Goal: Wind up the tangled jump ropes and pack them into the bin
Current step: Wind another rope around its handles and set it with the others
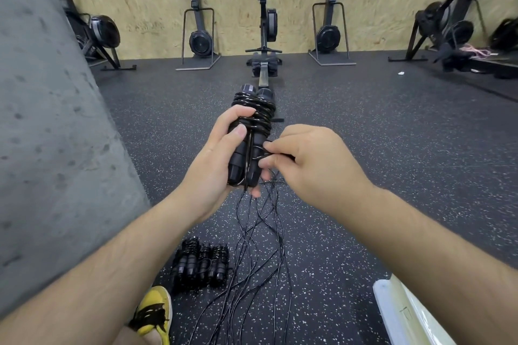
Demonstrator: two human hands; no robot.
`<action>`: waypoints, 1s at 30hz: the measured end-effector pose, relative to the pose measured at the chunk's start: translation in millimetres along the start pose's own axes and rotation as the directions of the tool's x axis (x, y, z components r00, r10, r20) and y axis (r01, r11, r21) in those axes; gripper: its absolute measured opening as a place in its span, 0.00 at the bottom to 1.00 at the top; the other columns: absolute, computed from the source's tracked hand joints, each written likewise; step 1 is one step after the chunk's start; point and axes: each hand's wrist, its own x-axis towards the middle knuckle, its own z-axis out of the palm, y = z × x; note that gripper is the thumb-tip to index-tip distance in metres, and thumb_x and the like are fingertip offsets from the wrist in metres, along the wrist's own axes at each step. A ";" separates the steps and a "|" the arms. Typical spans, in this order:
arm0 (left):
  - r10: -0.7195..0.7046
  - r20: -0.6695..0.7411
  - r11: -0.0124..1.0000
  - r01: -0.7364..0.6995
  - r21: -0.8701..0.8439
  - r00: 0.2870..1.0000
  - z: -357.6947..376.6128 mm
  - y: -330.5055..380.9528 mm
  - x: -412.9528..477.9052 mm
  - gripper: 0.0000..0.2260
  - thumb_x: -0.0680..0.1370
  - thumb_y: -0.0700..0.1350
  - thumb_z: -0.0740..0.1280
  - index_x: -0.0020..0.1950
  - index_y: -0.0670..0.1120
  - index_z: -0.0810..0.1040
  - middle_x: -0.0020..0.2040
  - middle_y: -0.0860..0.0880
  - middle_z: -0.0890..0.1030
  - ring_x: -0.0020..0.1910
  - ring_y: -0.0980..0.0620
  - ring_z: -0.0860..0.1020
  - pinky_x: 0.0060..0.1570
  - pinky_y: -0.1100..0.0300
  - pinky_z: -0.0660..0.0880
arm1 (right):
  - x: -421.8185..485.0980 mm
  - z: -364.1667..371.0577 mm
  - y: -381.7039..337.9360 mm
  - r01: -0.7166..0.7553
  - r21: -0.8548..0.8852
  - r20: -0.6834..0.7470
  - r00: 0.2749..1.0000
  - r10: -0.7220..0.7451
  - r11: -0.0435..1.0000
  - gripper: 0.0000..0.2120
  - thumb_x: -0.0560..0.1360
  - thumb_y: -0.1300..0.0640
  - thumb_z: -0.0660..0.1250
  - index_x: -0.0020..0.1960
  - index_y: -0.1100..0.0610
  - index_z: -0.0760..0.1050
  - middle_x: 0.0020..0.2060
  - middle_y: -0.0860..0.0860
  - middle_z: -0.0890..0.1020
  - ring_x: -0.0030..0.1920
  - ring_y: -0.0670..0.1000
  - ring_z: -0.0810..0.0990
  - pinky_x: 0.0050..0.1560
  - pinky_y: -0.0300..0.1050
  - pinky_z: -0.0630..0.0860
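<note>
My left hand (pixel 217 159) grips a black jump rope bundle (pixel 252 123): two handles side by side with cord coiled around their upper part. My right hand (pixel 302 159) pinches a loop of that rope's cord just right of the handles. Several loose black cords (pixel 260 232) hang and trail down over the floor below my hands. Two or three wound rope bundles (pixel 200 263) lie on the floor at lower left. A pale bin (pixel 392 314) shows its corner at the bottom right.
A grey concrete pillar (pixel 47 120) fills the left side. A rowing machine (pixel 265 45) stands straight ahead, with more exercise machines along the plywood wall. My yellow shoe (pixel 154 311) is at the bottom. The floor is dark speckled rubber.
</note>
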 end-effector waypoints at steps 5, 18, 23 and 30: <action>0.011 0.005 0.999 -0.011 -0.047 1.000 -2.8 0.7 -3.5 0.16 0.84 0.41 0.54 0.67 0.57 0.71 0.49 0.38 0.79 0.38 0.40 0.77 0.32 0.51 0.74 | -8.8 14.2 -5.0 -0.106 0.234 -0.128 0.982 0.139 0.966 0.06 0.74 0.58 0.73 0.39 0.57 0.85 0.32 0.46 0.79 0.38 0.45 0.76 0.41 0.38 0.71; 0.022 0.051 0.960 -0.007 -0.280 0.998 -1.0 5.4 -9.5 0.29 0.71 0.37 0.56 0.71 0.54 0.70 0.55 0.36 0.75 0.39 0.38 0.74 0.34 0.50 0.70 | -13.9 32.2 -28.4 -0.118 0.812 -0.139 0.912 0.385 0.572 0.05 0.73 0.72 0.72 0.43 0.65 0.83 0.38 0.56 0.75 0.30 0.51 0.78 0.28 0.42 0.77; 0.029 0.044 0.952 -0.014 -0.305 0.999 -3.1 9.1 -12.3 0.30 0.71 0.36 0.55 0.72 0.54 0.70 0.56 0.36 0.75 0.39 0.42 0.73 0.35 0.50 0.70 | -12.5 28.1 -32.2 -0.091 0.759 -0.101 0.962 0.254 0.644 0.05 0.74 0.71 0.71 0.46 0.63 0.82 0.43 0.57 0.75 0.30 0.57 0.79 0.32 0.38 0.77; 0.027 0.010 0.976 -0.024 -0.218 1.000 -4.0 5.7 -9.5 0.30 0.71 0.36 0.56 0.70 0.56 0.71 0.54 0.37 0.75 0.41 0.40 0.72 0.34 0.50 0.71 | -11.5 20.4 -36.8 -0.293 0.735 0.058 0.926 0.374 0.611 0.03 0.77 0.68 0.69 0.47 0.65 0.81 0.43 0.57 0.79 0.26 0.48 0.78 0.32 0.33 0.72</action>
